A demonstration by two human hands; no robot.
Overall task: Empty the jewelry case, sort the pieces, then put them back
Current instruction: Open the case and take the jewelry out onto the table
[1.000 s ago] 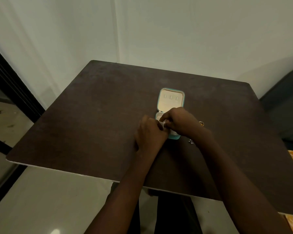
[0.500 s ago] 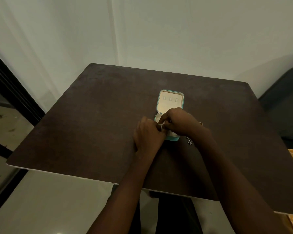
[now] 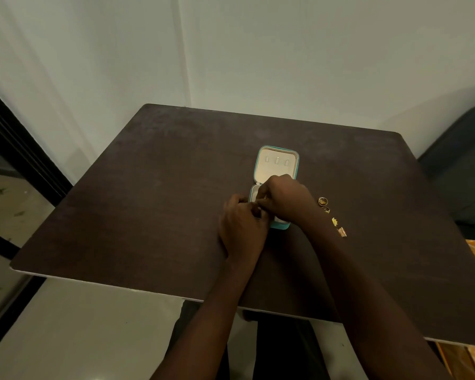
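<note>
A small teal jewelry case (image 3: 277,171) lies open near the middle of a dark brown table (image 3: 148,201), its lid laid back toward the far edge with the cream lining up and three small tabs in a row inside it. The case's base sits just nearer, mostly covered by the hands. The left hand (image 3: 243,229) and the right hand (image 3: 284,198) meet over the left side of the base, fingertips curled in and touching one another (whatever they pinch is too small and too hidden to make out, so I cannot tell if either is clamped on a piece). To the right of the case, just past the right wrist, four small pieces lie in a short line on the tabletop: a gold ring (image 3: 323,201) farthest, a second ring (image 3: 326,210) just nearer, then a yellow piece (image 3: 335,221), then a pinkish band (image 3: 342,232) nearest. They lie close together but apart from the case.
</note>
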